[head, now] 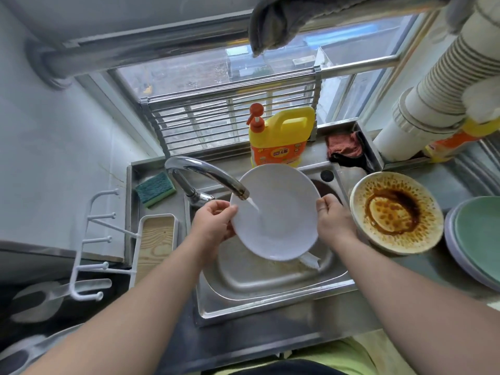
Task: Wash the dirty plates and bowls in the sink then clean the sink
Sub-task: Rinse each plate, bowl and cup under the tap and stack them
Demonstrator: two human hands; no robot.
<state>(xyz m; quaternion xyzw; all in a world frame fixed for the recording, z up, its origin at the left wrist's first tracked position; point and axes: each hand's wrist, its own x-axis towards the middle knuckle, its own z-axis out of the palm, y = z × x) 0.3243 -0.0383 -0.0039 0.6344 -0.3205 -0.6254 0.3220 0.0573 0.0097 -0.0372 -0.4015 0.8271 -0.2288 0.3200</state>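
Head view, near to far: two bare forearms reach in from the bottom edge over the steel sink (270, 301). Left hand (213, 223) grips the left rim of a white plate (278, 215), fingers curled round the edge; right hand (334, 221) pinches the right rim, thumb on the face. Plate is held tilted over the basin, clean face up, under the tap (208, 175); a thin stream of water strikes it left of centre. A white object shows in the basin below the plate's lower edge, kind unclear. Right of the sink, on the counter, sits a dirty bowl (396, 212) smeared with brown sauce, close beside the right wrist; further right, a stack of plates (476, 236), green on top. Left of the tap lies a green-and-yellow sponge (155, 188), with a white tray (157, 239) nearer. Behind the plate stands a yellow detergent bottle (281, 136) with orange pump, a reddish cloth (345, 147) to its right, and the window (243, 74) beyond.
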